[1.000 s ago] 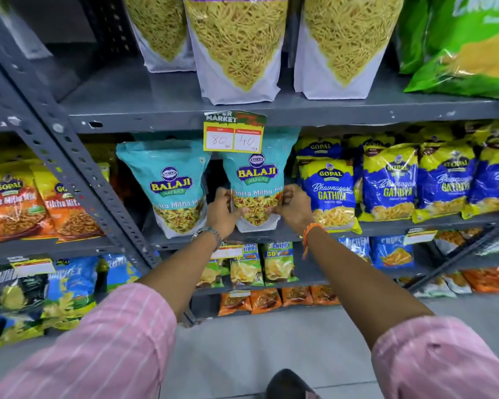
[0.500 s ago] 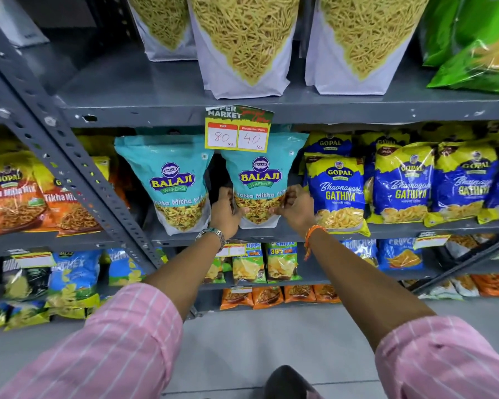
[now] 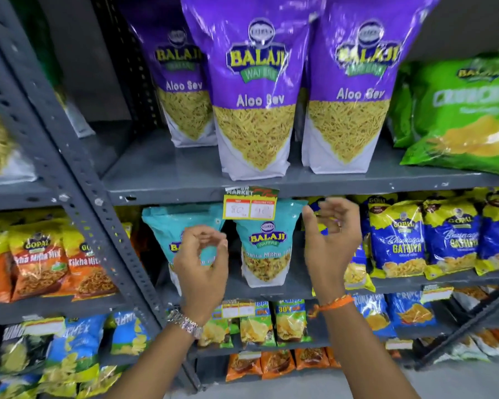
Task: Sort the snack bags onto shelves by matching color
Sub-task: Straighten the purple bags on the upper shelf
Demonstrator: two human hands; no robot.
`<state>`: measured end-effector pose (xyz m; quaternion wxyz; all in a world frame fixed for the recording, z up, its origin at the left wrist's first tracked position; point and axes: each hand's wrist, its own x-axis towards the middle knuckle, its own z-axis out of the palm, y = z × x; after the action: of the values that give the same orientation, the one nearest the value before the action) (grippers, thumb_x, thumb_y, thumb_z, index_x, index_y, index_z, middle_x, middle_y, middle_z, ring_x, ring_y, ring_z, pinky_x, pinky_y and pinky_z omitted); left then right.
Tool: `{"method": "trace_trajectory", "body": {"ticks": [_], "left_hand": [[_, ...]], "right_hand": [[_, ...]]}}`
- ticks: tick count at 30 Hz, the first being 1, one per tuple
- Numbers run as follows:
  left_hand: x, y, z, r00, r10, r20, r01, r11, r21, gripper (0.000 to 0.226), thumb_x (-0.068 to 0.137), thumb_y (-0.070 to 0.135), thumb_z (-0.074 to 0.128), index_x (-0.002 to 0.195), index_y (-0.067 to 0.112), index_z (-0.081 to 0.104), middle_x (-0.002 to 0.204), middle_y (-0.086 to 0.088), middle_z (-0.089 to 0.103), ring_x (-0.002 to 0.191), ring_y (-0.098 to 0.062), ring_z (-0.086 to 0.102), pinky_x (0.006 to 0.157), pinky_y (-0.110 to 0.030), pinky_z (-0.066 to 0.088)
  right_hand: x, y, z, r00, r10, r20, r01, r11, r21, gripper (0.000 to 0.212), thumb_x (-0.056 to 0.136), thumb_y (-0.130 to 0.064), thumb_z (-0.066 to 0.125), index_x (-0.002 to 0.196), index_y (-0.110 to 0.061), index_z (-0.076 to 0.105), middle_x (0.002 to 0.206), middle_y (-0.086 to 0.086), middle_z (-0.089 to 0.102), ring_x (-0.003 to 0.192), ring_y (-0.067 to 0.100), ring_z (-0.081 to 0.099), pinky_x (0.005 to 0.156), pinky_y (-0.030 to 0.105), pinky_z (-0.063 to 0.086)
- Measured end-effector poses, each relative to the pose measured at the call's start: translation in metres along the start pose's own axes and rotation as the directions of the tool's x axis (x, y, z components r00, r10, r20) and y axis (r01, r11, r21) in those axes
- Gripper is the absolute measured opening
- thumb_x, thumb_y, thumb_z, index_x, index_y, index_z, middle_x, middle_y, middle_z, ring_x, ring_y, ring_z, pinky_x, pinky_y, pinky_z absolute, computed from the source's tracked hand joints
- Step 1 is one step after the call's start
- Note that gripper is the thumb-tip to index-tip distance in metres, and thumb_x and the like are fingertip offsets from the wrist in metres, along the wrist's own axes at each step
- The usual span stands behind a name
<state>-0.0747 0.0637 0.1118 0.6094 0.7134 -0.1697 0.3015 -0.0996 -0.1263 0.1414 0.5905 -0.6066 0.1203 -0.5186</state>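
Both our hands are empty, fingers loosely curled: the left hand (image 3: pixel 200 259) in front of one teal bag (image 3: pixel 167 226), the right hand (image 3: pixel 330 240) just right of the other teal bag (image 3: pixel 267 249), which stands upright near the shelf's (image 3: pixel 300 289) front edge under the price tag (image 3: pixel 249 207)

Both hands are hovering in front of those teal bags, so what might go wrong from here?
1. The right hand and left hand are empty with curled fingers, close to the upright teal bag; a careless brush might tip it forward off the shelf edge.
2. The price tag hangs just above the hands and may get knocked loose.
3. The purple Aloo Sev bag stands near the upper shelf's front edge and may topple if bumped.
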Motion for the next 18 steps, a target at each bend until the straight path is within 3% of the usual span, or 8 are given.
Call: {"method": "trace_trajectory", "body": {"ticks": [4,7,10,13,16,18], "left_hand": [[0.065,0.046,0.003,0.991,0.104,-0.082,-0.112,0.988,-0.109,0.036,0.085,0.010,0.071,0.110,0.027,0.052,0.108,0.006,0.065,0.101,-0.014,0.065,0.094,-0.027,0.052],[0.109,0.053,0.017,0.999,-0.019,0.046,0.021,0.999,-0.046,0.059,0.080,0.026,0.075,0.131,0.013,0.048,0.135,-0.003,0.057,0.126,-0.016,0.057,0.113,-0.032,0.045],[0.142,0.054,0.025,0.960,-0.172,0.223,0.164,0.985,0.051,0.093,0.067,0.054,0.073,0.145,0.019,0.037,0.147,0.002,0.049,0.137,-0.017,0.048,0.117,-0.043,0.040],[0.159,0.055,0.034,0.907,-0.219,0.360,0.222,0.975,0.034,0.098,0.059,0.064,0.074,0.139,0.023,0.034,0.145,0.001,0.055,0.133,-0.019,0.054,0.113,-0.049,0.045],[0.162,0.055,0.041,0.892,-0.183,0.413,0.205,0.979,-0.009,0.094,0.062,0.063,0.076,0.134,0.020,0.032,0.140,0.000,0.059,0.128,-0.018,0.058,0.110,-0.048,0.048],[0.161,0.055,0.043,0.905,-0.152,0.397,0.182,0.983,-0.039,0.085,0.069,0.053,0.079,0.134,0.021,0.034,0.135,0.004,0.061,0.123,-0.013,0.061,0.109,-0.046,0.049]], "right_hand": [[0.035,-0.038,0.036,0.963,0.021,0.270,-0.023,1.000,0.003,0.049,0.084,-0.021,0.077,0.126,-0.016,0.053,0.121,0.001,0.060,0.111,0.012,0.060,0.095,0.023,0.052],[0.058,-0.039,0.059,0.899,0.048,0.435,0.008,0.992,-0.124,0.070,0.080,-0.043,0.073,0.137,-0.014,0.043,0.137,0.011,0.053,0.127,0.022,0.053,0.111,0.040,0.045],[0.069,-0.046,0.076,0.865,0.009,0.502,0.105,0.974,-0.199,0.081,0.073,-0.058,0.063,0.137,-0.014,0.043,0.137,0.011,0.055,0.130,0.028,0.052,0.110,0.053,0.043],[0.076,-0.051,0.086,0.854,-0.025,0.520,0.123,0.980,-0.156,0.067,0.074,-0.053,0.064,0.132,-0.024,0.048,0.134,0.011,0.058,0.128,0.027,0.054,0.109,0.051,0.045],[0.080,-0.057,0.091,0.847,-0.076,0.526,0.141,0.986,-0.085,0.044,0.080,-0.036,0.068,0.114,-0.059,0.052,0.129,0.010,0.061,0.123,0.024,0.058,0.108,0.040,0.047],[0.083,-0.054,0.092,0.849,-0.061,0.525,0.118,0.990,-0.076,0.044,0.082,-0.024,0.073,0.108,-0.054,0.055,0.117,0.000,0.066,0.112,0.016,0.062,0.100,0.028,0.049]]}}
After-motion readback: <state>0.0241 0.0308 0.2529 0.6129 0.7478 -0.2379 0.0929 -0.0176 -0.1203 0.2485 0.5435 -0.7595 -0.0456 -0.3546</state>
